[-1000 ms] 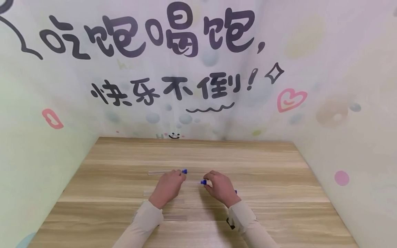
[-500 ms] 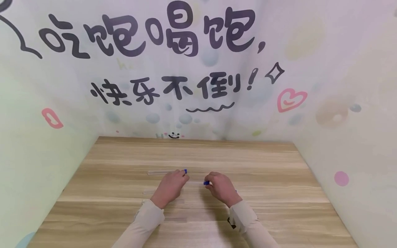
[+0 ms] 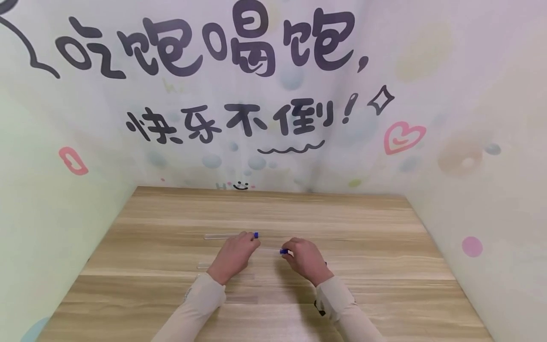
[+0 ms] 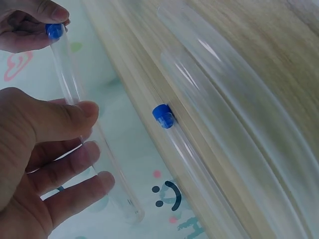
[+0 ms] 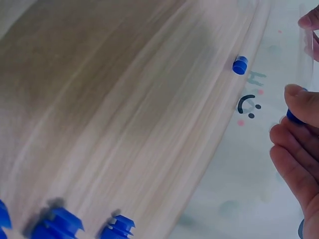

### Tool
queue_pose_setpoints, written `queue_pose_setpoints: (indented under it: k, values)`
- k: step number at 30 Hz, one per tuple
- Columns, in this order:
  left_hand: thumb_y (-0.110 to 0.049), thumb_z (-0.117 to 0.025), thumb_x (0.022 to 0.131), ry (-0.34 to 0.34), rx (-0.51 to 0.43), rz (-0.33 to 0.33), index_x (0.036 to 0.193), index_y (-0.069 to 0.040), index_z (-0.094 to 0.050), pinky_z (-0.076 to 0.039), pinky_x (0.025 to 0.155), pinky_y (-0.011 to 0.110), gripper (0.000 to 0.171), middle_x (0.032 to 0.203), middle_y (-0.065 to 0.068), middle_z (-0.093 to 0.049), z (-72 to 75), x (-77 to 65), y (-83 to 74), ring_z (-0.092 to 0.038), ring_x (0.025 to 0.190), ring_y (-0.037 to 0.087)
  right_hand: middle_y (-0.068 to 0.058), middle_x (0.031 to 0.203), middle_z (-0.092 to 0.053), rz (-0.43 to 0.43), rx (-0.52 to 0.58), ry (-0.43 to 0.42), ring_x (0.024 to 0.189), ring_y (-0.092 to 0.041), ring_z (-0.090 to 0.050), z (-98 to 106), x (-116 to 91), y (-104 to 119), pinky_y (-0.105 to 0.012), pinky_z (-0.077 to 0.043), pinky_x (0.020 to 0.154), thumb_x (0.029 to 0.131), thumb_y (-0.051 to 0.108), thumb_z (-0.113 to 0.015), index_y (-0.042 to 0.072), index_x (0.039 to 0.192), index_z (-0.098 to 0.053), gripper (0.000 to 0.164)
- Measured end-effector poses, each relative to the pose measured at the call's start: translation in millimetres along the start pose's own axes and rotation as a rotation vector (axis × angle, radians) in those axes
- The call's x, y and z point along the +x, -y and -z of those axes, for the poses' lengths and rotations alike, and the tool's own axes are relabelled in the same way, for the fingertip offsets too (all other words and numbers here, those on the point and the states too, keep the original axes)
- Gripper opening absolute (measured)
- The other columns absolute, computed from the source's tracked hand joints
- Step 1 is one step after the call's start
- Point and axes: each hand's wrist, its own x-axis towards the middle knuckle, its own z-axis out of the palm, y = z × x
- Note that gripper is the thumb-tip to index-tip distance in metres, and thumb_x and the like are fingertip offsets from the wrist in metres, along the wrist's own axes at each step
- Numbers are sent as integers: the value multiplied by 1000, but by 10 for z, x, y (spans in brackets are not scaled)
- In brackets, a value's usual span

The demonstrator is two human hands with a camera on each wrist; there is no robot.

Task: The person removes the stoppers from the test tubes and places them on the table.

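My left hand (image 3: 234,256) holds a clear test tube (image 4: 67,69) around its middle between thumb and fingers, the tube tilted above the table. At the tube's upper end, my right hand (image 3: 306,259) pinches a blue stopper (image 4: 54,31) between thumb and fingertips. The stopper sits at the tube's mouth; in the right wrist view the thumb covers much of it. Beyond the left hand lies another test tube (image 4: 192,159) with a blue stopper (image 4: 163,115) in its end.
Two clear tubes without stoppers, a nearer tube (image 4: 214,109) and a farther tube (image 4: 249,89), lie on the wooden table (image 3: 363,228). Several loose blue stoppers (image 5: 118,228) stand near the right wrist. A printed wall cloth (image 3: 256,161) rises behind the table.
The right fingertips have closed further over the blue stopper, covering more of it. Both hands have shifted very slightly to the right with the tube.
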Motion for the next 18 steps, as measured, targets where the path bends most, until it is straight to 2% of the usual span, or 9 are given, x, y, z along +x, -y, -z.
queue_pose_setpoints:
  k: [5,9,18]
  values:
    - [0,-71,80,3,6,8,83,-12,-68,-51,57,25,12,80,2,-63,8,6,2,-60,71,15,-1,80,-71,-34,10,-28,71,-12,-67,-20,-4,4,-25,-54,63,76,14,-79,9,82,-73,10]
    - [0,-71,80,-6,-4,9,83,-12,-69,-51,57,25,12,80,2,-63,14,1,8,-60,70,15,-1,78,-71,-29,12,-49,68,-12,-66,-23,8,1,-24,-54,61,75,12,-80,9,81,-73,10]
    - [-1,-71,81,-10,-11,13,82,-12,-69,-51,57,25,11,79,2,-63,9,-5,21,-60,71,14,-2,82,-71,-42,32,-42,72,-13,-67,-23,16,0,-25,-54,63,77,10,-78,8,84,-72,10]
